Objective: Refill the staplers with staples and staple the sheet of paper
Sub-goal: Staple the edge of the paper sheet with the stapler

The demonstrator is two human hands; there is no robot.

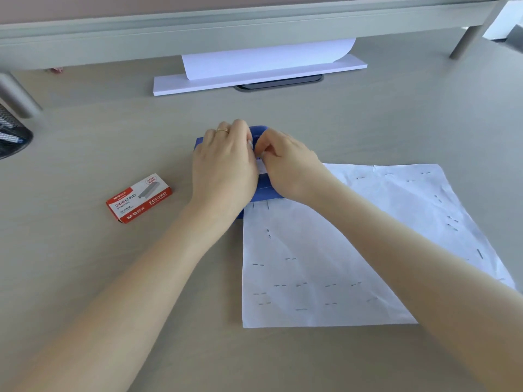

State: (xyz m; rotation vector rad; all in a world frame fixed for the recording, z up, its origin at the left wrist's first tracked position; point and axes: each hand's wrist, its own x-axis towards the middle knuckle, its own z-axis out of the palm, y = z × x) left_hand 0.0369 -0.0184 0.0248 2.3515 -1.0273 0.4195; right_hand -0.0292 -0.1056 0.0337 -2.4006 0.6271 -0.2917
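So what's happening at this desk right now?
A person has both hands on a blue stapler: the left hand covers it while the right hand pinches something small at its middle, likely loading staples. A red staple box lies to the left, and a sheet of paper, already stapled many times, lies to the right.

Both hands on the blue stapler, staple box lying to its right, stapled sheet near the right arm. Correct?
Not quite. In the head view the staple box lies to the left of the blue stapler, beside the left hand. The right hand and the stapled sheet are as you say.
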